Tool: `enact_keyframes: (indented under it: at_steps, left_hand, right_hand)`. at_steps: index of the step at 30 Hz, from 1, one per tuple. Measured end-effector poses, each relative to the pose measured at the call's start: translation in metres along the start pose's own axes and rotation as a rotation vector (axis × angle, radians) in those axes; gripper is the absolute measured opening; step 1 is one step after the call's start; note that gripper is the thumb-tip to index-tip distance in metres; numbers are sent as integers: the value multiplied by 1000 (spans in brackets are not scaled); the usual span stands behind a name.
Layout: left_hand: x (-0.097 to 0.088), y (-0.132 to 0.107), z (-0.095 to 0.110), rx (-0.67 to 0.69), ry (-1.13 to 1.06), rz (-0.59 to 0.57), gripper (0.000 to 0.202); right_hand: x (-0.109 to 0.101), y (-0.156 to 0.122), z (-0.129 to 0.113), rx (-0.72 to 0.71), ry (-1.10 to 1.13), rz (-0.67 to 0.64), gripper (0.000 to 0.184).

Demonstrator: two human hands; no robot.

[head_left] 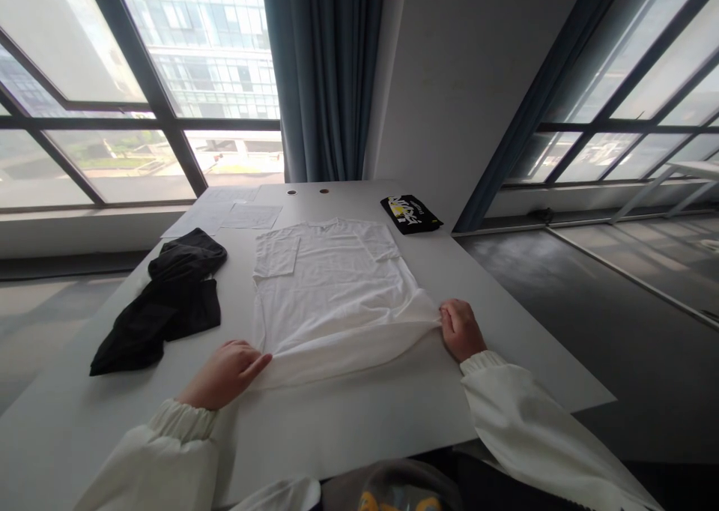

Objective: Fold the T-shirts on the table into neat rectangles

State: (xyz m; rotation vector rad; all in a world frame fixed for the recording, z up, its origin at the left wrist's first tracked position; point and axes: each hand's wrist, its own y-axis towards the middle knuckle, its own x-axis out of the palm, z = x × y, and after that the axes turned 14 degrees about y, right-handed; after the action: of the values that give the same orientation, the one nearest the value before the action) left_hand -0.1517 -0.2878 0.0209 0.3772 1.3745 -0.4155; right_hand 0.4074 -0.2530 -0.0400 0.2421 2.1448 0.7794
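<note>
A white T-shirt lies flat on the white table, its sleeves folded inward and its collar towards the far end. My left hand pinches the near left corner of the shirt's hem. My right hand is closed on the near right corner. Between the two hands the hem is lifted a little off the table. Both arms wear white sleeves.
A crumpled black garment lies left of the shirt. A folded black garment with a yellow and white print sits at the far right. Sheets of paper lie at the far left. The table's right edge borders open floor.
</note>
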Motion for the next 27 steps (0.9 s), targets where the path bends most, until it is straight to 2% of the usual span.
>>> enact_keyframes:
  at_steps: [5,7,9,11,13,14,17,19,23,27]
  left_hand:
    - [0,-23,-13,-74,36,53,56]
    - [-1,-33,-17,-82,76,72,53]
    - [-2,-39,-16,-80,97,106,49]
    - [-2,-42,-9,-61,72,141,41]
    - [0,-39,4,-9,2,129,31]
    - [2,-37,12,21,-40,106,27]
    - [8,-29,29,71,-136,49,19]
    - [8,-27,33,90,-173,27,19]
    - [-1,-41,27,108,-276,-35,29]
    - [-8,-62,15,65,-352,-69,34]
  right_hand:
    - [-30,-26,6,-49,73,-234,21]
    - [-41,-33,11,-59,64,-289,21]
    - [-51,-35,12,-59,44,-284,21]
    - [-55,-31,3,-40,20,-208,18]
    - [-52,-24,-17,-36,22,-136,16]
    - [-49,-19,-30,-63,44,-144,19]
    - [-34,-9,-67,-238,140,-339,29]
    - [-24,-7,-83,-324,148,-409,30]
    - [-11,-12,-83,-348,103,-519,31]
    - [-12,-13,-73,-280,87,-486,21]
